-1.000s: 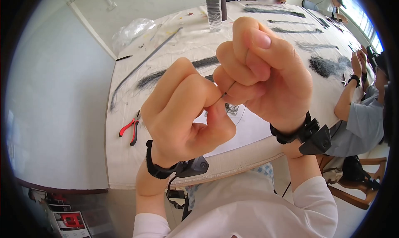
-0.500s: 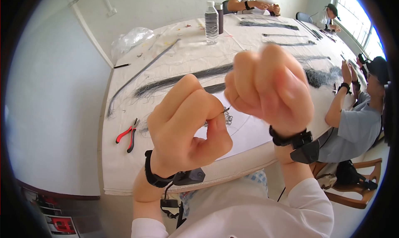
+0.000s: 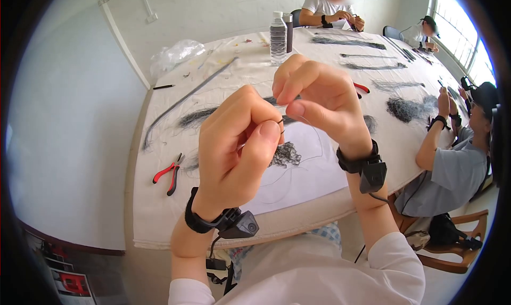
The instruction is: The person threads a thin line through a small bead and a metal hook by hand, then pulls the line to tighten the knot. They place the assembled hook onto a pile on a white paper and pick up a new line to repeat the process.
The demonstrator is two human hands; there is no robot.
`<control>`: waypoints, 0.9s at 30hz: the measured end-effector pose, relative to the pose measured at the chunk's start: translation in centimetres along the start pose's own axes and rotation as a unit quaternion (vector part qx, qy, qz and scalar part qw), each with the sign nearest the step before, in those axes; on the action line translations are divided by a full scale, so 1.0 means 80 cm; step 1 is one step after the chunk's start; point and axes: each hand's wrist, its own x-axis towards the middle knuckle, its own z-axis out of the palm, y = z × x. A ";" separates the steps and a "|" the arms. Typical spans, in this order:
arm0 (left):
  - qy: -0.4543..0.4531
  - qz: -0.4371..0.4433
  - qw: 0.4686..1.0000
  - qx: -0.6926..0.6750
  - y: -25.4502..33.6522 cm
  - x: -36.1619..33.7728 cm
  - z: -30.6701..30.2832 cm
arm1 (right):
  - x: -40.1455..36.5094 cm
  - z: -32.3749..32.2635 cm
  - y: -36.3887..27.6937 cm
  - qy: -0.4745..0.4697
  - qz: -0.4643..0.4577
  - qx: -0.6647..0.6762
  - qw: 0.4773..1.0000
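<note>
My left hand (image 3: pixel 239 140) pinches a dark wire (image 3: pixel 281 122) between thumb and forefinger, its short end jutting out past the fingertips. Close beside it, my right hand (image 3: pixel 324 100) is held with curved fingers, a gap showing between thumb and forefinger. Past the right thumb a thin strand (image 3: pixel 321 140) curves down over the white paper (image 3: pixel 324 177). Just beyond the left fingertips shows a clump of linked dark wire loops (image 3: pixel 286 155), partly hidden by that hand. Both wrists wear black straps with small camera boxes.
Red-handled pliers (image 3: pixel 167 174) lie left of the paper. Bundles of dark wire (image 3: pixel 199 116) stretch across the cloth-covered table (image 3: pixel 159 220), and a tangled heap (image 3: pixel 407 108) sits to the right. A water bottle (image 3: pixel 278 39) stands at the back. Other people sit around the far and right sides.
My right hand has turned over from a closed fist, its thumb and forefinger now apart. My left hand has rotated and still pinches the dark wire. More of the looped clump shows.
</note>
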 end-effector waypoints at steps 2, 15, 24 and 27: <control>0.002 -0.014 1.000 -0.004 -0.003 -0.001 -0.004 | -0.002 0.002 0.001 -0.019 -0.026 0.023 0.999; -0.019 -0.194 0.969 -0.154 -0.014 0.003 -0.007 | -0.004 0.002 -0.003 0.021 0.059 0.050 0.997; 0.002 -0.266 0.923 -0.276 -0.020 0.006 -0.001 | -0.005 -0.005 -0.003 0.009 0.097 0.038 0.995; -0.008 -0.255 0.924 -0.283 -0.027 0.004 -0.003 | -0.005 -0.004 -0.003 0.012 0.104 0.031 0.994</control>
